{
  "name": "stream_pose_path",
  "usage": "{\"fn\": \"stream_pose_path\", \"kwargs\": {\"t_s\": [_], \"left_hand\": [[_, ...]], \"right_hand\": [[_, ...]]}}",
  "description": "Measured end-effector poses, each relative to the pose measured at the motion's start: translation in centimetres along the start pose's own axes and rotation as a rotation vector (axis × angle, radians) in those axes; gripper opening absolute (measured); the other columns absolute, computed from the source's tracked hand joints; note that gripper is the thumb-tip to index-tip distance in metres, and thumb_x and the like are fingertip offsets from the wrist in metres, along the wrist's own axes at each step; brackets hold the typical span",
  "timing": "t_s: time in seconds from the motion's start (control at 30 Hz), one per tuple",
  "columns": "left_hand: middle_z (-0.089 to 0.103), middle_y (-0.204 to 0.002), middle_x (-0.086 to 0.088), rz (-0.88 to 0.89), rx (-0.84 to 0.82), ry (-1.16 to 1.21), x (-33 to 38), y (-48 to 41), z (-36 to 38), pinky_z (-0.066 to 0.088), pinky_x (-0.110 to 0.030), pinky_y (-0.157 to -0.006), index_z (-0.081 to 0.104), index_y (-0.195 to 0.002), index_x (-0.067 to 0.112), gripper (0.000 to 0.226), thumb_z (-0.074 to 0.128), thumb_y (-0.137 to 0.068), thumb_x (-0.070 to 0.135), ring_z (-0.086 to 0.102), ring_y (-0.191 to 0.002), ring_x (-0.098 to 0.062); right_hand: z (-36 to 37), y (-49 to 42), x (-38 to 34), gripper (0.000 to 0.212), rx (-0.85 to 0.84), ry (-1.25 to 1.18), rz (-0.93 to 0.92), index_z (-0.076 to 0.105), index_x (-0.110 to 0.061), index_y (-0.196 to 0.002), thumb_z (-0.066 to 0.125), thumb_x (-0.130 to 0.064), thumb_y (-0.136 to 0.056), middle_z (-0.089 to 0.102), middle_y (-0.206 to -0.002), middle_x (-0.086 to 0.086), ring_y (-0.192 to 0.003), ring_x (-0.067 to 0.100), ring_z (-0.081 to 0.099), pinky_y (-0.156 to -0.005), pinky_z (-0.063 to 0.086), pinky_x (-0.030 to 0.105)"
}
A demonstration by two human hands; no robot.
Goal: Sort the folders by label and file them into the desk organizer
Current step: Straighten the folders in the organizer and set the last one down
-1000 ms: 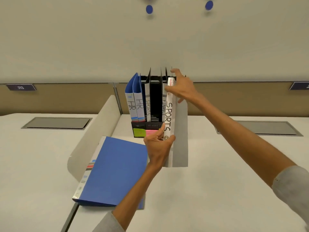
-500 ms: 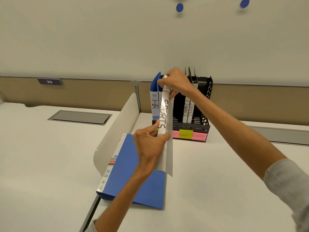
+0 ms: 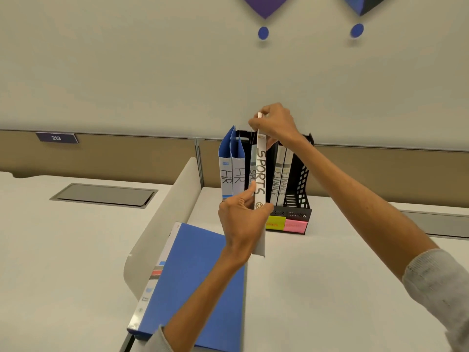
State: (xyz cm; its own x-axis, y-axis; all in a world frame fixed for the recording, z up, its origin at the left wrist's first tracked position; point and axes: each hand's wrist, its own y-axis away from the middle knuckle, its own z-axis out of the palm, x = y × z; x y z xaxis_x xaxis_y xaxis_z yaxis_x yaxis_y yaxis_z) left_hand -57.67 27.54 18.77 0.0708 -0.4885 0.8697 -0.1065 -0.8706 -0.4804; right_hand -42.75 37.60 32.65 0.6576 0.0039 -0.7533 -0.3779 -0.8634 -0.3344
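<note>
A white folder marked SPORTS (image 3: 261, 174) stands upright in front of the black mesh desk organizer (image 3: 300, 189). My right hand (image 3: 275, 124) grips its top end and my left hand (image 3: 242, 222) grips its bottom end. In the organizer stand two blue HR folders (image 3: 232, 171), another SPORTS folder (image 3: 252, 168) partly hidden behind the held one, and two FINANCE folders (image 3: 281, 181). Yellow and pink sticky labels (image 3: 285, 226) mark the organizer's front. A blue folder (image 3: 193, 283) lies flat on the desk at lower left.
A curved white divider (image 3: 165, 224) separates two white desks. A grey cable hatch (image 3: 104, 195) sits in the left desk, another at the far right (image 3: 441, 224). A tan partition with a 213 plate (image 3: 56, 137) runs behind.
The held SPORTS folder has risen and turned more upright, closer to the organizer's middle slot. The camera view shifted left, so the organizer appears further right.
</note>
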Motion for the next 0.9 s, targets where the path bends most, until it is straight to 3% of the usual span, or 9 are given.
{"fn": "stream_pose_path", "kwargs": {"t_s": [0.07,0.13,0.2,0.37,0.5,0.63,0.77,0.9], "left_hand": [[0.051,-0.082,0.057,0.069,-0.006,-0.019,-0.2,-1.1,1.0,0.053,-0.025,-0.094,0.064,-0.125,0.024,0.056,0.073,-0.069,0.021,0.063,-0.106,0.004],[0.049,-0.084,0.059,0.106,-0.015,-0.017,-0.8,-2.4,1.9,0.051,-0.011,-0.085,0.057,-0.129,0.029,0.06,0.073,-0.072,0.02,0.063,-0.101,0.008],[0.051,-0.086,0.056,0.121,-0.031,0.005,-1.8,-3.6,2.8,0.051,-0.007,-0.077,0.059,-0.13,0.025,0.058,0.074,-0.074,0.016,0.063,-0.092,0.015],[0.058,-0.093,0.048,0.074,-0.082,0.096,-5.0,-6.4,4.9,0.052,-0.011,-0.084,0.052,-0.134,0.018,0.061,0.076,-0.079,0.008,0.065,-0.091,0.01],[0.06,-0.115,0.033,0.056,-0.109,0.088,-7.9,-8.6,6.1,0.05,-0.013,-0.091,0.049,-0.138,0.013,0.059,0.071,-0.084,0.004,0.062,-0.109,0.005],[0.063,-0.128,0.004,0.013,-0.147,0.052,-10.5,-10.7,7.1,0.05,-0.02,-0.096,0.05,-0.138,0.013,0.059,0.073,-0.084,0.008,0.062,-0.116,-0.005],[0.066,-0.124,0.0,-0.102,-0.202,0.064,-12.5,-12.4,8.2,0.051,-0.026,-0.097,0.053,-0.136,0.01,0.061,0.076,-0.08,0.004,0.062,-0.11,0.001],[0.066,-0.125,-0.004,-0.145,-0.266,0.002,-13.7,-13.7,8.7,0.048,-0.029,-0.101,0.052,-0.137,0.009,0.063,0.076,-0.079,0.003,0.063,-0.114,-0.011]], "right_hand": [[-0.9,-1.0,-0.4,0.022,0.063,-0.01,-0.035,0.069,-0.008,-0.097,0.068,-0.016,-0.076,0.07,-0.088,0.006,-0.075,0.024,0.071,-0.065,0.062,0.04],[-1.7,-1.7,-0.7,0.025,0.115,-0.035,-0.065,0.068,-0.012,-0.098,0.068,-0.016,-0.074,0.068,-0.085,0.0,-0.075,0.021,0.071,-0.061,0.062,0.036],[-2.3,-2.5,-0.8,0.033,0.162,-0.068,-0.097,0.069,-0.013,-0.104,0.067,-0.017,-0.072,0.066,-0.084,-0.005,-0.074,0.018,0.071,-0.053,0.06,0.033],[-2.2,-3.7,0.2,0.038,0.29,-0.104,-0.17,0.069,-0.016,-0.112,0.066,-0.02,-0.075,0.066,-0.086,-0.004,-0.076,0.016,0.066,-0.069,0.061,0.036],[-1.1,-3.7,1.7,0.041,0.347,-0.118,-0.238,0.067,-0.013,-0.116,0.067,-0.017,-0.075,0.066,-0.096,-0.003,-0.088,0.014,0.063,-0.082,0.057,0.032],[0.1,-3.9,3.1,0.042,0.36,-0.151,-0.286,0.064,-0.011,-0.119,0.066,-0.011,-0.076,0.062,-0.093,-0.008,-0.079,0.015,0.059,-0.074,0.059,0.033],[1.1,-4.3,4.7,0.041,0.364,-0.169,-0.327,0.063,-0.01,-0.119,0.064,-0.008,-0.077,0.061,-0.096,-0.01,-0.07,0.008,0.057,-0.073,0.059,0.036],[2.0,-4.7,6.2,0.039,0.353,-0.179,-0.369,0.062,-0.012,-0.118,0.061,-0.008,-0.079,0.059,-0.085,-0.014,-0.057,0.008,0.048,-0.066,0.057,0.038]]}}
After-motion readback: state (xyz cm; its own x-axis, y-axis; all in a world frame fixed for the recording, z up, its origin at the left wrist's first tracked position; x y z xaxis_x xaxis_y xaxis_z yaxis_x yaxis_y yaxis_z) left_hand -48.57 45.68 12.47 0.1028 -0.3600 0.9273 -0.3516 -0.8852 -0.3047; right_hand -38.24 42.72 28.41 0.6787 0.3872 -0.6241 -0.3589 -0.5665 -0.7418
